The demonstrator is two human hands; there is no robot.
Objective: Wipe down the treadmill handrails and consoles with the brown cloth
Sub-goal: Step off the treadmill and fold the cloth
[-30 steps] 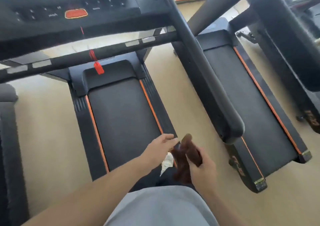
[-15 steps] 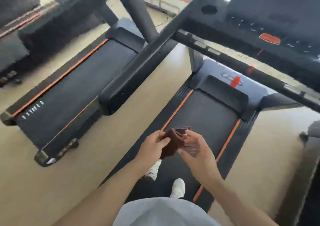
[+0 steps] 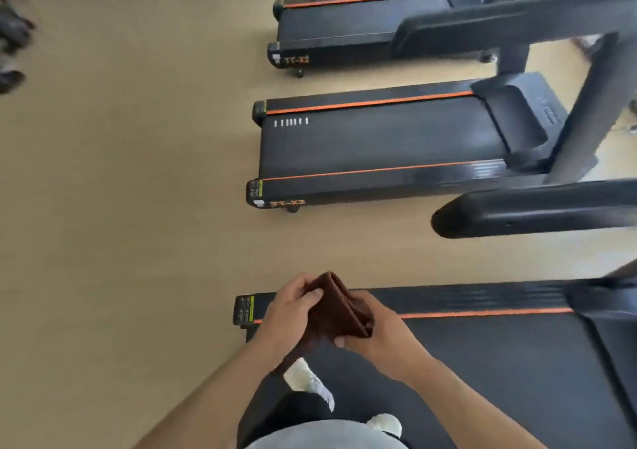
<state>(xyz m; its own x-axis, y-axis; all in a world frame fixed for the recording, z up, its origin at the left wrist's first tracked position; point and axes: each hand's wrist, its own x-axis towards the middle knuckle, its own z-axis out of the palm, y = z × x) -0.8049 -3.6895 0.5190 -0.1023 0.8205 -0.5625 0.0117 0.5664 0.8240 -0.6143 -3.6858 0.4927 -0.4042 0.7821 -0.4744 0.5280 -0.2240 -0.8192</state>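
My left hand (image 3: 293, 305) and my right hand (image 3: 374, 333) both grip the brown cloth (image 3: 336, 307), folded flat between them, fingers curled around its edges. Both forearms reach forward, close together, above the rear end of the treadmill belt (image 3: 482, 362) where I stand in white shoes (image 3: 305, 378). The nearest handrail (image 3: 537, 209) is well apart, to the right. Half a second ago the cloth was bunched and the console was before me; now I look toward the beige floor (image 3: 138, 190) and two neighbouring treadmills (image 3: 379, 142).
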